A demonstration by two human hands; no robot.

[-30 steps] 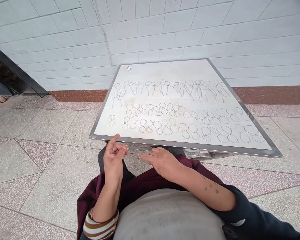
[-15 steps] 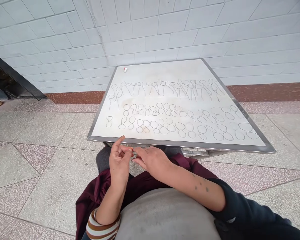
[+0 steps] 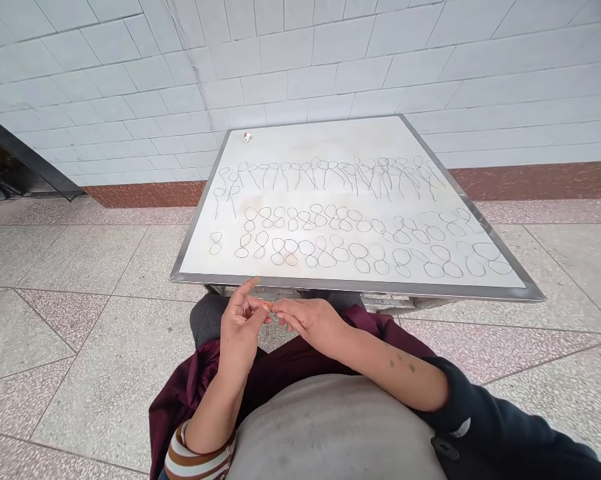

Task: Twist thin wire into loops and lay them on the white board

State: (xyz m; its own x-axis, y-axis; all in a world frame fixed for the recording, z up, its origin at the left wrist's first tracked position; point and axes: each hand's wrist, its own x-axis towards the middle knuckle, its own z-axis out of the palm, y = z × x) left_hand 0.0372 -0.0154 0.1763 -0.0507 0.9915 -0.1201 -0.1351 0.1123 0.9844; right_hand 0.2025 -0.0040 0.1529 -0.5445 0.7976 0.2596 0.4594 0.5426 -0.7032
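Note:
My left hand (image 3: 241, 327) is raised just in front of the table's near edge, thumb and index finger pinched together, the other fingers partly stretched out. My right hand (image 3: 314, 321) reaches in from the right, palm down, its closed fingertips meeting the left thumb tip. Between the fingertips is what looks like a thin wire, mostly hidden by the fingers. On the white table (image 3: 320, 137) lie several thin wires bent into figure-eights (image 3: 359, 259), in two rows nearest me. Behind them is a row of single-loop wires (image 3: 285, 171) with long tails.
A small white-and-red object (image 3: 247, 137) sits at the table's far left corner. The table's metal edge (image 3: 380, 288) runs close in front of my hands. A white tiled wall (image 3: 330, 60) stands behind the table, and a dark opening (image 3: 10, 160) is at the far left.
Both hands have shifted slightly right and down, still fingertip to fingertip. A thin curved line visible by the left fingers before is now hardly seen. The view has moved a little.

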